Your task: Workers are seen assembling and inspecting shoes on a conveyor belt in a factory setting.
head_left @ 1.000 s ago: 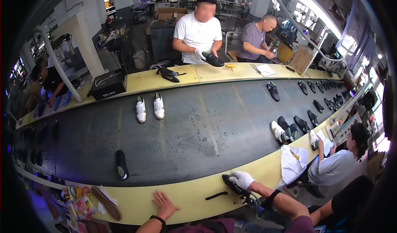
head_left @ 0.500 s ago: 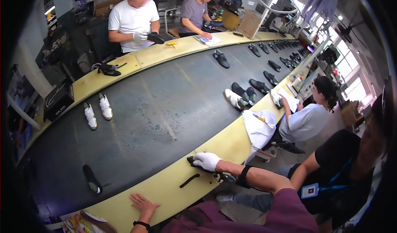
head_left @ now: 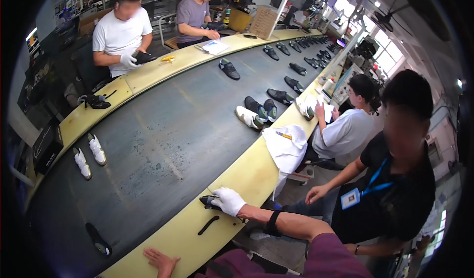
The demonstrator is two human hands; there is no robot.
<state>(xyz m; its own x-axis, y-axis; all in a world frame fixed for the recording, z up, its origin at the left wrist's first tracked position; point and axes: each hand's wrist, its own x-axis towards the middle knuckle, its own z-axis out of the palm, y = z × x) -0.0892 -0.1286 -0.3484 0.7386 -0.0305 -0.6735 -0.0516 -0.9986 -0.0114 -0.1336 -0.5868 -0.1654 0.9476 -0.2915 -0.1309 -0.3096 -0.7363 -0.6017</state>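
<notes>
My right hand (head_left: 228, 201), in a white glove, is closed over a small black rounded object (head_left: 208, 202) on the yellow ledge (head_left: 247, 174). The glove covers much of it, so I cannot tell its kind. My bare left hand (head_left: 161, 261) lies flat on the ledge near the lower edge, fingers spread, holding nothing. Between the hands rests a short curved black strip (head_left: 208, 225), touched by neither. Beyond my left hand, a single black shoe (head_left: 98, 239) sits on the dark conveyor belt (head_left: 148, 179).
Two white shoes (head_left: 90, 156) stand on the belt's left part. A white shoe (head_left: 249, 117) and several black shoes (head_left: 257, 108) sit farther right. A white cloth (head_left: 286, 147) with a yellow cutter (head_left: 284, 135) drapes the ledge. A person in black (head_left: 385, 189) stands close at right; others work along the belt.
The view has swung right, so the belt and shoes appear farther left. The person in black at right is more upright and fully in view. My hands stay in the same places.
</notes>
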